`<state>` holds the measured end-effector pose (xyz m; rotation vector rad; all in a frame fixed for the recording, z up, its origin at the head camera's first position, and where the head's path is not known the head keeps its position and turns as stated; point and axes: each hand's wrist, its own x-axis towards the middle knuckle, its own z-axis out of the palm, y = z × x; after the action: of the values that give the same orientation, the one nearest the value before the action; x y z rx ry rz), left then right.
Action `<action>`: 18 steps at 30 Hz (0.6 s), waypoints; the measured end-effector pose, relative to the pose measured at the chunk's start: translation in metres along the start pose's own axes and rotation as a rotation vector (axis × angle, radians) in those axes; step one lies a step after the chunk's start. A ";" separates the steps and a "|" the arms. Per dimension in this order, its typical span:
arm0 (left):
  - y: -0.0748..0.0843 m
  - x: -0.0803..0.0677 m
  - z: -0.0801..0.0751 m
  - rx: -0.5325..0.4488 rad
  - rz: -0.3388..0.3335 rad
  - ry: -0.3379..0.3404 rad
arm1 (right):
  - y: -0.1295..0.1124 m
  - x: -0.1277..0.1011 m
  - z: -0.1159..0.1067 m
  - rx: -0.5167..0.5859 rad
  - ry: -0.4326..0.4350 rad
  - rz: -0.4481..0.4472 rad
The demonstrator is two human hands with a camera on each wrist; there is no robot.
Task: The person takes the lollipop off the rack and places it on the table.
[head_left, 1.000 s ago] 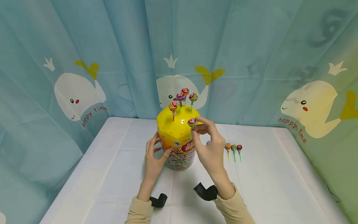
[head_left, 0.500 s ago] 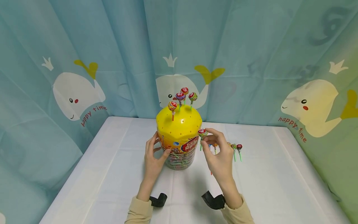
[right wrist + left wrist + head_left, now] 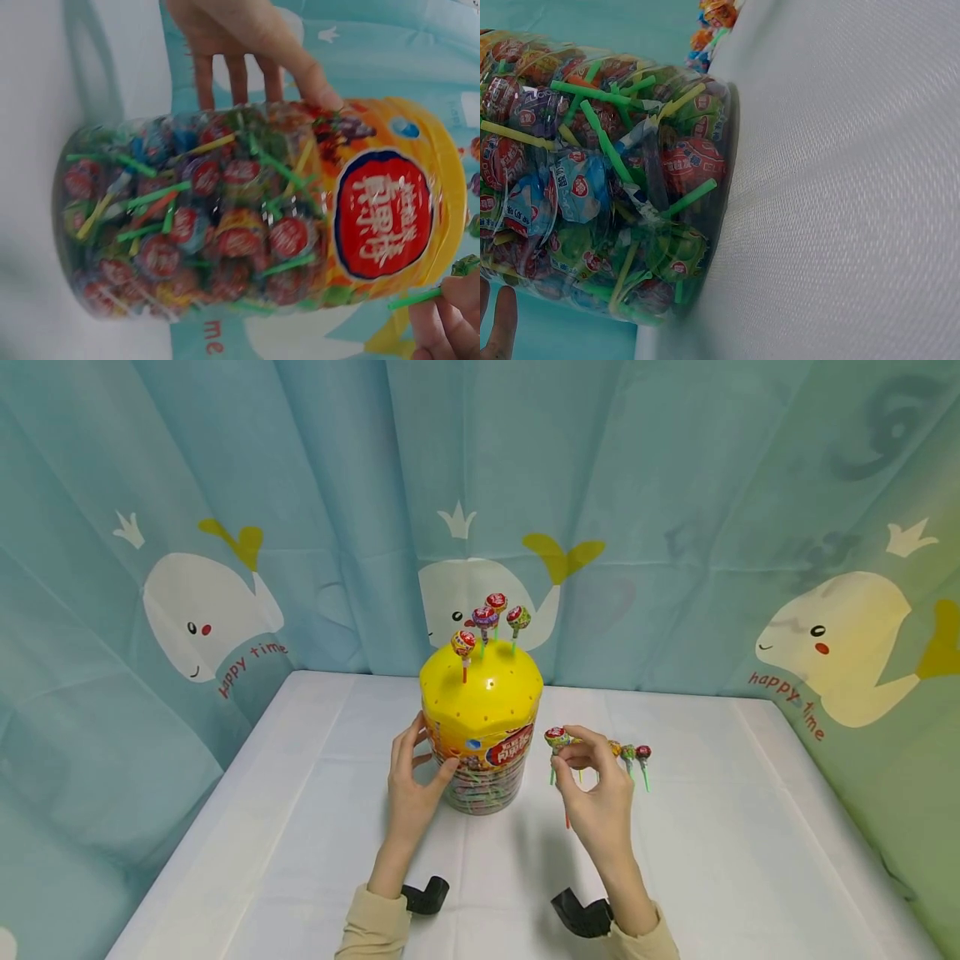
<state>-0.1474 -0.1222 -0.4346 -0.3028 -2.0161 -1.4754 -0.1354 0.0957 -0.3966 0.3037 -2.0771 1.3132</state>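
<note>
Lollipop (image 3: pixel 557 737) pinched, stick partly hidden

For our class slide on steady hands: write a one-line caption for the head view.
Left hand holds the lollipop tub while the right hand pinches a lollipop beside it.

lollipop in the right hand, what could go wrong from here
The right hand pinches the lollipop only by its thin green stick, so it might twist or slip out. Three lollipops on the table lie just beyond that hand; a sweep could scatter them. The left hand grips the tub low, and four lollipops in the lid stand high; a knock might tip it.
</note>
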 end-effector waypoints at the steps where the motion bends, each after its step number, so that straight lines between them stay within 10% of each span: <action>1: 0.000 0.000 0.000 -0.002 -0.001 0.000 | 0.002 0.000 0.000 -0.004 -0.004 0.006; 18: 0.002 0.000 -0.002 -0.008 -0.033 -0.012 | 0.043 0.000 -0.010 -0.211 -0.175 0.250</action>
<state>-0.1462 -0.1231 -0.4325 -0.2837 -2.0347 -1.5053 -0.1536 0.1241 -0.4243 0.0691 -2.4419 1.2291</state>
